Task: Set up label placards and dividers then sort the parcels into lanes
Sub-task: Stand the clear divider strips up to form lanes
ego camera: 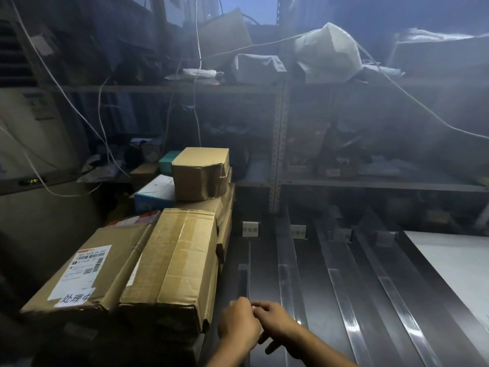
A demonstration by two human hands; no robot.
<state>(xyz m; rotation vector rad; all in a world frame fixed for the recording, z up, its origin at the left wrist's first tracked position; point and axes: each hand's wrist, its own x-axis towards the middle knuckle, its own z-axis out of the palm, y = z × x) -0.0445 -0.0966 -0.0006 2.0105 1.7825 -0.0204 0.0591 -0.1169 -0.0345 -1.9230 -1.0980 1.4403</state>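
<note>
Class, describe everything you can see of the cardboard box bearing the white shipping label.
The labelled box is brown cardboard, lying flat at the stack's near left. Its top is creased, with one flap edge slightly lifted. A white shipping label with barcodes sits on top, and a white handwritten slip lies below it. Its right side meets a taller taped box.

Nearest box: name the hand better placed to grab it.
Left, probably. The left hand sits beside the nearest box; the right hand lies farther off, over the metal lane.
</note>
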